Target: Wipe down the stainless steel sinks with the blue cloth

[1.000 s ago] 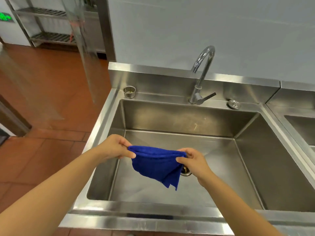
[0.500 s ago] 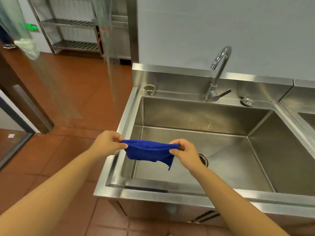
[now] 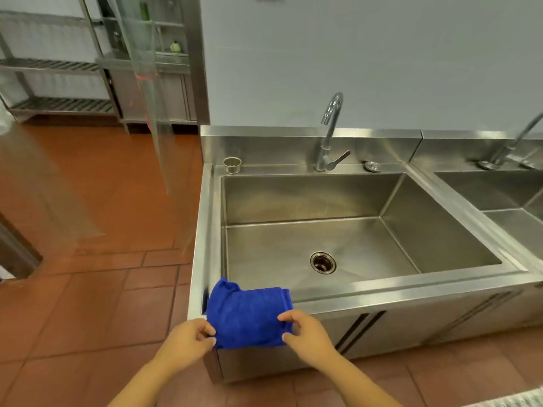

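Two hands are seen at the bottom of the view, and a blue cloth is stretched between them. The cloth's lower left corner is pinched by the curled fingers and thumb of the left hand. Its lower right edge is pinched between the thumb and fingers of the right hand. The cloth is held up in front of the near left corner of the sink, with its top edge seen against the front rim. Whether the rim is touched by the cloth cannot be told.

A round drain is set in the bottom of the sink. A curved tap is mounted on the back ledge, with its lever turned to the right. A small metal cup is placed at the left end of that ledge, and a round metal plug lies just right of the tap. A second sink with its own tap is joined on the right. Cabinet doors are fitted below the sinks. The floor is laid with reddish tiles, and a metal rack is seen at the far left behind clear plastic strips.
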`<state>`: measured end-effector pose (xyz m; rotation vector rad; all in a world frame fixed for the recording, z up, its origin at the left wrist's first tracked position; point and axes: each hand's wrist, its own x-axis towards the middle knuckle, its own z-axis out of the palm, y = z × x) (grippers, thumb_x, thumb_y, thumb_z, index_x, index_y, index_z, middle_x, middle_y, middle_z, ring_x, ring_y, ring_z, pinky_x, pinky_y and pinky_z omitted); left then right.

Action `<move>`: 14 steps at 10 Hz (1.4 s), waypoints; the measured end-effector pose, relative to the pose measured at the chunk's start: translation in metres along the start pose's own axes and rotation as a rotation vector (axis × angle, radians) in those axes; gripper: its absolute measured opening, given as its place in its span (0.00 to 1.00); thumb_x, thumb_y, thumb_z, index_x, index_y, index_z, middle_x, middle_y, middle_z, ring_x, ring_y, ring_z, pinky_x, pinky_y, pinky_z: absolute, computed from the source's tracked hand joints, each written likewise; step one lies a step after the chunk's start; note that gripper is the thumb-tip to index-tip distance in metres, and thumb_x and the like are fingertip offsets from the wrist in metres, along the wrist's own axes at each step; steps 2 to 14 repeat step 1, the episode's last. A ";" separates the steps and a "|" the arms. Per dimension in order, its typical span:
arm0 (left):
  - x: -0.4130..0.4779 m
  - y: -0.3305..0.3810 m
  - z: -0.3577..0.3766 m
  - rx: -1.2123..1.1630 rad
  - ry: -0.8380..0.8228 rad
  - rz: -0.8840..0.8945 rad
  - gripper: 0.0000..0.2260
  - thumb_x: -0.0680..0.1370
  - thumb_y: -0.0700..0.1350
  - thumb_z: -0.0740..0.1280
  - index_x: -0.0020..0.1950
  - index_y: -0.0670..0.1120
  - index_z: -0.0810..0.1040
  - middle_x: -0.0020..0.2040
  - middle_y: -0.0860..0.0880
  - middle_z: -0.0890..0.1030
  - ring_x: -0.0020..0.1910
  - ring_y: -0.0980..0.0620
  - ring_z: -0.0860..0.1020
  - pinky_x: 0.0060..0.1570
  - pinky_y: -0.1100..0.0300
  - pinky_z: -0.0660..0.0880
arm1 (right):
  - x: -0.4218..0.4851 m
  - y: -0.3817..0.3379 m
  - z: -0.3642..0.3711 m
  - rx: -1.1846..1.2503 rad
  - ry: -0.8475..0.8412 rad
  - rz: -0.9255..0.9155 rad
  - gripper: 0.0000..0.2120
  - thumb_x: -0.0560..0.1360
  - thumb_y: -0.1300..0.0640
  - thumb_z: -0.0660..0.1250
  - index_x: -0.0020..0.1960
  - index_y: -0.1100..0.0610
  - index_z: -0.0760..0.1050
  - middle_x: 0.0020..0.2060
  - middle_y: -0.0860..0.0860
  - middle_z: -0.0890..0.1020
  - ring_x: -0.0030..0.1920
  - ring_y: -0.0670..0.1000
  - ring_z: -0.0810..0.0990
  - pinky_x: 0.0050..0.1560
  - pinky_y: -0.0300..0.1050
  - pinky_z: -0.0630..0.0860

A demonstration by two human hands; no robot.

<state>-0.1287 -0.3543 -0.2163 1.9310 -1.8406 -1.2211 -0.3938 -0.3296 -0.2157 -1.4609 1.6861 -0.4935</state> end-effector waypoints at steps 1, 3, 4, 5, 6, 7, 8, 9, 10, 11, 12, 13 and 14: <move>-0.004 0.018 -0.014 -0.111 0.145 0.051 0.05 0.79 0.42 0.64 0.43 0.45 0.77 0.28 0.49 0.82 0.27 0.57 0.78 0.34 0.63 0.72 | -0.010 -0.020 -0.015 0.221 0.087 0.017 0.10 0.74 0.61 0.69 0.53 0.50 0.75 0.49 0.46 0.80 0.49 0.44 0.79 0.50 0.33 0.76; -0.004 0.018 -0.014 -0.111 0.145 0.051 0.05 0.79 0.42 0.64 0.43 0.45 0.77 0.28 0.49 0.82 0.27 0.57 0.78 0.34 0.63 0.72 | -0.010 -0.020 -0.015 0.221 0.087 0.017 0.10 0.74 0.61 0.69 0.53 0.50 0.75 0.49 0.46 0.80 0.49 0.44 0.79 0.50 0.33 0.76; -0.004 0.018 -0.014 -0.111 0.145 0.051 0.05 0.79 0.42 0.64 0.43 0.45 0.77 0.28 0.49 0.82 0.27 0.57 0.78 0.34 0.63 0.72 | -0.010 -0.020 -0.015 0.221 0.087 0.017 0.10 0.74 0.61 0.69 0.53 0.50 0.75 0.49 0.46 0.80 0.49 0.44 0.79 0.50 0.33 0.76; -0.004 0.018 -0.014 -0.111 0.145 0.051 0.05 0.79 0.42 0.64 0.43 0.45 0.77 0.28 0.49 0.82 0.27 0.57 0.78 0.34 0.63 0.72 | -0.010 -0.020 -0.015 0.221 0.087 0.017 0.10 0.74 0.61 0.69 0.53 0.50 0.75 0.49 0.46 0.80 0.49 0.44 0.79 0.50 0.33 0.76; -0.004 0.018 -0.014 -0.111 0.145 0.051 0.05 0.79 0.42 0.64 0.43 0.45 0.77 0.28 0.49 0.82 0.27 0.57 0.78 0.34 0.63 0.72 | -0.010 -0.020 -0.015 0.221 0.087 0.017 0.10 0.74 0.61 0.69 0.53 0.50 0.75 0.49 0.46 0.80 0.49 0.44 0.79 0.50 0.33 0.76; -0.004 0.018 -0.014 -0.111 0.145 0.051 0.05 0.79 0.42 0.64 0.43 0.45 0.77 0.28 0.49 0.82 0.27 0.57 0.78 0.34 0.63 0.72 | -0.010 -0.020 -0.015 0.221 0.087 0.017 0.10 0.74 0.61 0.69 0.53 0.50 0.75 0.49 0.46 0.80 0.49 0.44 0.79 0.50 0.33 0.76; -0.004 0.018 -0.014 -0.111 0.145 0.051 0.05 0.79 0.42 0.64 0.43 0.45 0.77 0.28 0.49 0.82 0.27 0.57 0.78 0.34 0.63 0.72 | -0.010 -0.020 -0.015 0.221 0.087 0.017 0.10 0.74 0.61 0.69 0.53 0.50 0.75 0.49 0.46 0.80 0.49 0.44 0.79 0.50 0.33 0.76; -0.004 0.018 -0.014 -0.111 0.145 0.051 0.05 0.79 0.42 0.64 0.43 0.45 0.77 0.28 0.49 0.82 0.27 0.57 0.78 0.34 0.63 0.72 | -0.010 -0.020 -0.015 0.221 0.087 0.017 0.10 0.74 0.61 0.69 0.53 0.50 0.75 0.49 0.46 0.80 0.49 0.44 0.79 0.50 0.33 0.76; -0.004 0.018 -0.014 -0.111 0.145 0.051 0.05 0.79 0.42 0.64 0.43 0.45 0.77 0.28 0.49 0.82 0.27 0.57 0.78 0.34 0.63 0.72 | -0.010 -0.020 -0.015 0.221 0.087 0.017 0.10 0.74 0.61 0.69 0.53 0.50 0.75 0.49 0.46 0.80 0.49 0.44 0.79 0.50 0.33 0.76; -0.004 0.018 -0.014 -0.111 0.145 0.051 0.05 0.79 0.42 0.64 0.43 0.45 0.77 0.28 0.49 0.82 0.27 0.57 0.78 0.34 0.63 0.72 | -0.010 -0.020 -0.015 0.221 0.087 0.017 0.10 0.74 0.61 0.69 0.53 0.50 0.75 0.49 0.46 0.80 0.49 0.44 0.79 0.50 0.33 0.76; -0.004 0.018 -0.014 -0.111 0.145 0.051 0.05 0.79 0.42 0.64 0.43 0.45 0.77 0.28 0.49 0.82 0.27 0.57 0.78 0.34 0.63 0.72 | -0.010 -0.020 -0.015 0.221 0.087 0.017 0.10 0.74 0.61 0.69 0.53 0.50 0.75 0.49 0.46 0.80 0.49 0.44 0.79 0.50 0.33 0.76; -0.004 0.018 -0.014 -0.111 0.145 0.051 0.05 0.79 0.42 0.64 0.43 0.45 0.77 0.28 0.49 0.82 0.27 0.57 0.78 0.34 0.63 0.72 | -0.010 -0.020 -0.015 0.221 0.087 0.017 0.10 0.74 0.61 0.69 0.53 0.50 0.75 0.49 0.46 0.80 0.49 0.44 0.79 0.50 0.33 0.76; -0.004 0.018 -0.014 -0.111 0.145 0.051 0.05 0.79 0.42 0.64 0.43 0.45 0.77 0.28 0.49 0.82 0.27 0.57 0.78 0.34 0.63 0.72 | -0.010 -0.020 -0.015 0.221 0.087 0.017 0.10 0.74 0.61 0.69 0.53 0.50 0.75 0.49 0.46 0.80 0.49 0.44 0.79 0.50 0.33 0.76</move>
